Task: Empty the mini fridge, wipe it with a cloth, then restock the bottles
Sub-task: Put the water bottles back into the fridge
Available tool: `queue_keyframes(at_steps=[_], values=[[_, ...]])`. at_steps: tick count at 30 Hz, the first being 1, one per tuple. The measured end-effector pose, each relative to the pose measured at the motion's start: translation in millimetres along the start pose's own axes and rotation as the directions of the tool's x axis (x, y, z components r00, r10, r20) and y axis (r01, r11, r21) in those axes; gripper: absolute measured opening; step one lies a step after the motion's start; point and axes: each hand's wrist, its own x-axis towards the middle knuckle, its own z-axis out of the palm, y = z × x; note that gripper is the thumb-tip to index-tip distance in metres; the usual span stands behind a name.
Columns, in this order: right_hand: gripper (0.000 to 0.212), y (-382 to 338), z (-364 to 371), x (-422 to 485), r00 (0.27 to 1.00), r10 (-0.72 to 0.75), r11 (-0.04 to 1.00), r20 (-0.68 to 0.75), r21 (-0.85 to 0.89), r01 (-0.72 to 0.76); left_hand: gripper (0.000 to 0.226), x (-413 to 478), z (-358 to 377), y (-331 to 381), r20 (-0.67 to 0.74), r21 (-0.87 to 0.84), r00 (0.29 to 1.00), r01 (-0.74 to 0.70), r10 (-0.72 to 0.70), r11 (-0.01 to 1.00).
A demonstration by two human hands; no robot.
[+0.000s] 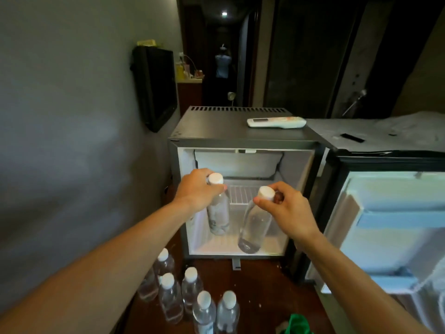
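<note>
The mini fridge [243,141] stands open, its door [390,213] swung out to the right. My left hand [197,189] grips a clear water bottle [218,213] by its neck, in front of the fridge's left side. My right hand [286,208] pinches a second clear bottle [254,227] just under its white cap, in front of the fridge's lower right. Both bottles hang upright at the opening. Several more capped bottles [190,290] stand on the dark floor below my left arm. A green cloth [298,324] lies on the floor at the bottom edge.
A white remote [277,122] lies on the fridge top. A wire shelf [243,194] sits inside the fridge. A grey wall with a black TV [156,88] is to the left. A bed [385,133] lies to the right behind the door. A person [222,63] stands in the far hallway.
</note>
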Motion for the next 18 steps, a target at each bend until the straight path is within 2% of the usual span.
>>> queue_keyframes(at_steps=[4, 10, 16, 18], values=[[0.022, 15, 22, 50, 0.993, 0.078, 0.975, -0.086, 0.216, -0.058, 0.028, 40, 18, -8, -0.167, -0.049, 0.983, 0.064, -0.071, 0.997], [0.02, 33, 51, 111, 0.962, 0.164, 0.937, -0.219, 0.339, -0.083, 0.021, 100, 31, -18, -0.343, -0.152, 0.925, 0.119, -0.165, 0.981], [0.03, 36, 75, 165, 0.983, 0.134, 0.976, -0.122, 0.189, -0.109, 0.031, 139, 45, -33, -0.417, -0.208, 0.868, 0.198, -0.27, 0.958], [0.018, 32, 83, 178, 0.987, 0.139, 0.952, -0.076, 0.285, -0.112, 0.033, 149, 50, -36, -0.446, -0.226, 0.855, 0.176, -0.263, 0.958]])
